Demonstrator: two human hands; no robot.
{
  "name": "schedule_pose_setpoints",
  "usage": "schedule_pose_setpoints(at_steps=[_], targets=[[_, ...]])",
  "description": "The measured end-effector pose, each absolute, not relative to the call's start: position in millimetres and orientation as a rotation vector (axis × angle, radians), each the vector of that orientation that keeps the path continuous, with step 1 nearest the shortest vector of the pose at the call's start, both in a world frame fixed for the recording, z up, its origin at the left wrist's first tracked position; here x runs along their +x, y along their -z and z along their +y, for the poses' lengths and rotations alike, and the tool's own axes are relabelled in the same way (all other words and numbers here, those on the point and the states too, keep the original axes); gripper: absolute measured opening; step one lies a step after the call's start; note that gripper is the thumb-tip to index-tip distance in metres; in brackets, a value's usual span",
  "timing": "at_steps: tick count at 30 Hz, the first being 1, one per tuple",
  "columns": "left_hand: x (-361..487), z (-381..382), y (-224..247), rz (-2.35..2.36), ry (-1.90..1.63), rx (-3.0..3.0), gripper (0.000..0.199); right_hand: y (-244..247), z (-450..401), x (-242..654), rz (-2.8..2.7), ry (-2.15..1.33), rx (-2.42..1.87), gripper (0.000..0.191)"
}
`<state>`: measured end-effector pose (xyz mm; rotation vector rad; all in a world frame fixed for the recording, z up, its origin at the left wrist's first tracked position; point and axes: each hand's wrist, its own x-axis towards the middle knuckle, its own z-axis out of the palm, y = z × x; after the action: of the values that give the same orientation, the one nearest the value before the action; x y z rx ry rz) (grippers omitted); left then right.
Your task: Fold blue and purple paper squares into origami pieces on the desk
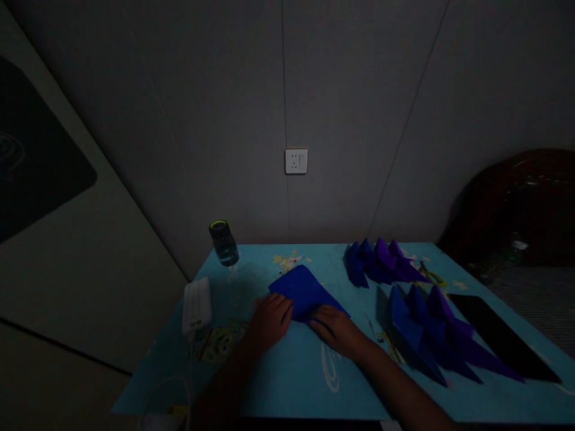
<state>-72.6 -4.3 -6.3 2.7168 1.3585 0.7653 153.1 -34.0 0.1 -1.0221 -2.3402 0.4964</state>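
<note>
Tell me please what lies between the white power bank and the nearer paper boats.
In the head view, blue paper, with the left hand and right hand at its near edge.

Socket (296,161): white, on wall (215,120)
Bottle (226,248): green-rimmed, lower left of socket
Power bank (197,304): white, farther lower left of socket
Black slab (504,340): lower right of socket

A lone head-worn view near and above the table (287,383), forward and down (wall (202,120) square ahead)
</note>
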Motion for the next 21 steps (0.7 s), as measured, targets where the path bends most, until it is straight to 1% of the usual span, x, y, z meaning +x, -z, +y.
schedule_pose_setpoints(at_steps=[6, 10, 11, 14, 16, 19, 21], targets=[[-71.4, -7.7, 4.3, 1.348, -0.689, 2.778, 0.024, 5.2, -32.0, 146.1, -1.994, -0.536, -1.291, 0.023], [-70.0, -6.6, 7.1, 1.361, -0.642, 2.809, 0.023, 9.6, -27.3, 141.5, -1.884, -0.546, -1.453, 0.049], [-69.6, -5.8, 8.1, 1.370, -0.620, 2.814, 0.023, 9.3, -26.8, 140.7, -1.911, -0.514, -1.489, 0.049], [-68.8, -3.0, 11.2, 1.388, -0.557, 2.832, 0.021, 5.0, -27.2, 139.5, -2.049, -0.363, -1.629, 0.033], [-68.9, -1.9, 12.2, 1.394, -0.540, 2.839, 0.015, 0.0, -29.2, 138.4, -2.137, -0.269, -1.723, 0.027], [-69.8, -2.3, 10.9, 1.393, -0.548, 2.870, 0.009, -8.8, -34.5, 133.3, -2.225, -0.167, -1.838, 0.029], [-70.2, -3.8, 8.7, 1.363, -0.574, 2.893, 0.007, -14.4, -40.4, 126.9, -2.266, -0.157, -1.907, 0.031]])
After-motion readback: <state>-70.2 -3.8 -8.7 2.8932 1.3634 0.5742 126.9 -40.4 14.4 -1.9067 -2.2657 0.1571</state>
